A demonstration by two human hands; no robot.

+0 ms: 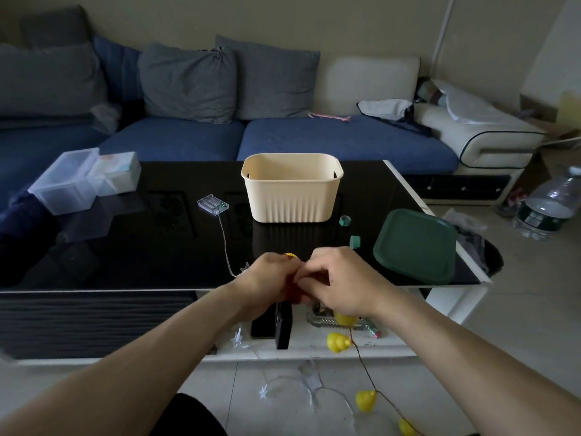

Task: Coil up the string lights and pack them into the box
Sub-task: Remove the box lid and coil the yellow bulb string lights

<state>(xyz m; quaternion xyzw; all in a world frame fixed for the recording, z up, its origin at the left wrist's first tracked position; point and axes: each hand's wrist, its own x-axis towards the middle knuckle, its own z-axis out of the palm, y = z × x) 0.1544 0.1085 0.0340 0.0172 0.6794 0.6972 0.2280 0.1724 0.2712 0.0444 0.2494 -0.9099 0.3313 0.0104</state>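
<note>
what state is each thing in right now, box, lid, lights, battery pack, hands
cream box: upright, open.
green lid: off, flat on the table.
yellow string lights: uncoiled, trailing to the floor.
star lights: loose on the floor.
battery pack: on the table.
left hand, right hand: together, pinching the lights.

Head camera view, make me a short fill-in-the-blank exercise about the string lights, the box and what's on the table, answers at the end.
1. The cream box stands on the black table with its top ____.
2. The dark green lid lies to the ____ of the box.
3. The left hand and right hand meet over the table's ____ edge.
4. The bulbs on the strand hanging toward the floor are ____ in colour.

Missing words: open; right; near; yellow
</note>
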